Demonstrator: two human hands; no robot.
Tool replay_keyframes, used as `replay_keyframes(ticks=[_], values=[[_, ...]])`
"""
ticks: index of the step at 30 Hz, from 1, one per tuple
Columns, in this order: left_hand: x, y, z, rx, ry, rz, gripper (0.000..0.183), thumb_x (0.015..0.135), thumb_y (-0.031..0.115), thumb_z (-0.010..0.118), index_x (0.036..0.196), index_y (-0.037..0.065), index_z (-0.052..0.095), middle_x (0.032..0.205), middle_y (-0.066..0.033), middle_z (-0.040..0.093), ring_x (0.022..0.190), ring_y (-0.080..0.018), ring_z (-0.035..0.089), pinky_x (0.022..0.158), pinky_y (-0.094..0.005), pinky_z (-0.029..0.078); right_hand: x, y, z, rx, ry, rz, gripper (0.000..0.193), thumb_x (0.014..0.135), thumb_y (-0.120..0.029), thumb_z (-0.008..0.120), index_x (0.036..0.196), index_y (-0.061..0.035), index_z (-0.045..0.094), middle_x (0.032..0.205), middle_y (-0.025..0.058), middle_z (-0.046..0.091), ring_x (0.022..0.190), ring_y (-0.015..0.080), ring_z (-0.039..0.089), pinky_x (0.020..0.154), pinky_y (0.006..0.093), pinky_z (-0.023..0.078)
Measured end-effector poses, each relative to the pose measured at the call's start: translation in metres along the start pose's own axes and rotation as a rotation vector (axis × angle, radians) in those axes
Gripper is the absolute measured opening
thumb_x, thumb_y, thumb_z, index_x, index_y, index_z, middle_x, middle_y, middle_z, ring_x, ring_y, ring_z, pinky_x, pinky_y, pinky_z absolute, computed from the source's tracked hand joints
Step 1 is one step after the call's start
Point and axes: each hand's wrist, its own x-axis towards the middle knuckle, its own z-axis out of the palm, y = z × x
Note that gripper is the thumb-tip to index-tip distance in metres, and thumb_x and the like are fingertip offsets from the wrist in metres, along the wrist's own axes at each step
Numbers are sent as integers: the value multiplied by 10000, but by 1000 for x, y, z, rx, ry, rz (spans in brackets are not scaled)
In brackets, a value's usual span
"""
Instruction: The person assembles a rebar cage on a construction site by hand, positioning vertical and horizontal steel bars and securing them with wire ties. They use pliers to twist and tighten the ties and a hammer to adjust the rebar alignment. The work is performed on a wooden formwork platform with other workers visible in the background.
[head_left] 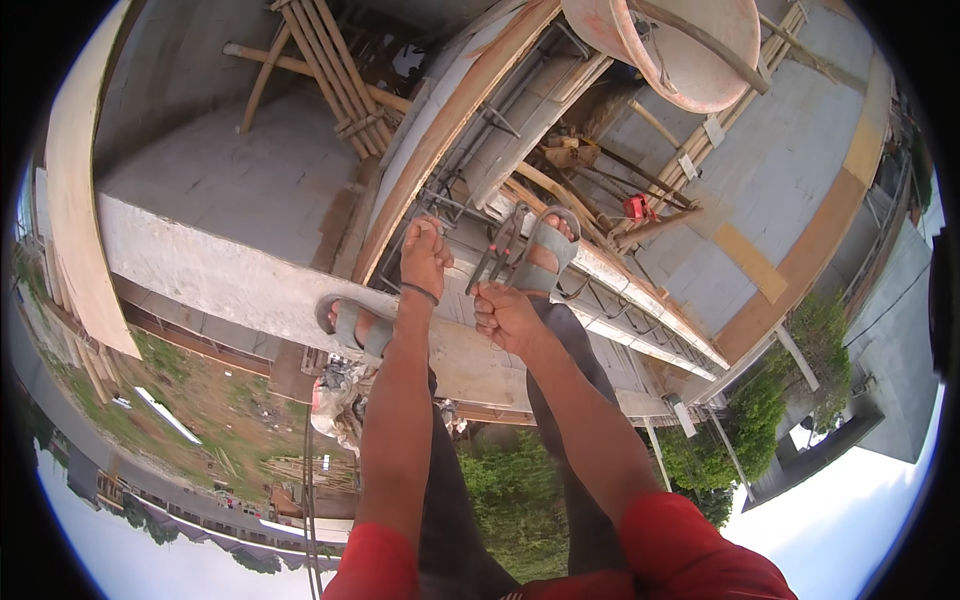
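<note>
My left hand is closed in a fist above rebar at the edge of a narrow formwork trough; whatever it may hold is hidden. My right hand, lower and to the right, has its fingers curled closed. A pair of pincers with dark handles and red marks stands out just beyond its fingertips, beside my right foot. I cannot tell if the hand grips the handles or something thin. The steel rebar cage runs inside the trough past both hands.
My sandalled feet stand on concrete beams high above grassy ground. A pinkish bucket sits at the far right. Bamboo poles lean at the upper left. A red object and timber pieces lie right of the trough.
</note>
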Motion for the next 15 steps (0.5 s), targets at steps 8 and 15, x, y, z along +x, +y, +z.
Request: replay_keyframes(ticks=[8,15], values=[[-2,23,-23,575,-334,73,144,992,220,539,1025,89,587,896,20,553,825,-104,509,783,-259,429,-23,-83,21,-235,-183,41,218,1000,-221,477,1031,-27,572,574,-54,386,434,51,323,413,227,297],[4,11,-17,320,224,60,321,999,183,498,1314,125,476,1103,-19,556,919,-90,545,795,-265,448,41,-78,12,-1270,299,-815,246,977,-225,492,1034,3,567,663,99,591,528,268,556,513,384,455]])
